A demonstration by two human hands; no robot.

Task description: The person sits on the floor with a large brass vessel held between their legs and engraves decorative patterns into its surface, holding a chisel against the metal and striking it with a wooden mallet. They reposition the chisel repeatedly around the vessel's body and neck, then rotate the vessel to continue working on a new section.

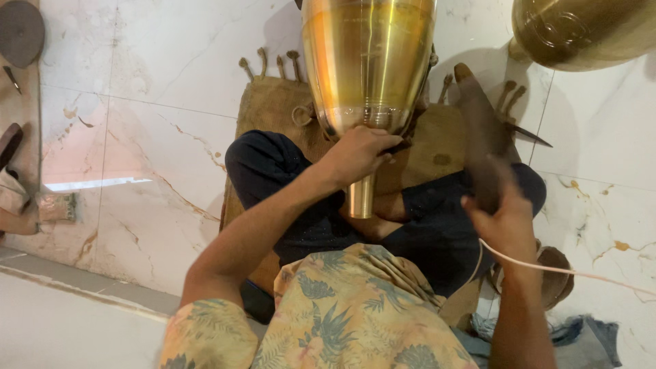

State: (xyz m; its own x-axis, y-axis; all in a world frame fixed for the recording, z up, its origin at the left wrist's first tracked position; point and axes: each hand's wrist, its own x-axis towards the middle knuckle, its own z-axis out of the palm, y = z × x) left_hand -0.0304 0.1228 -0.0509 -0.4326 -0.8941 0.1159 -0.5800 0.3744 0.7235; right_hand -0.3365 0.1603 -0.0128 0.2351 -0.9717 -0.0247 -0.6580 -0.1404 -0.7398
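Note:
A large polished brass vessel stands tilted over my crossed legs, its narrow brass neck pointing down toward my lap. My left hand grips it where the body narrows into the neck. My right hand is closed on the handle of a dark wooden mallet, held up to the right of the vessel; its head is blurred. A thin dark pointed tool shows beside the mallet.
I sit on a brown jute mat with tassels, on a white marble floor. A second brass vessel lies at the top right. A pale cord runs right from my wrist. Dark tools lie far left.

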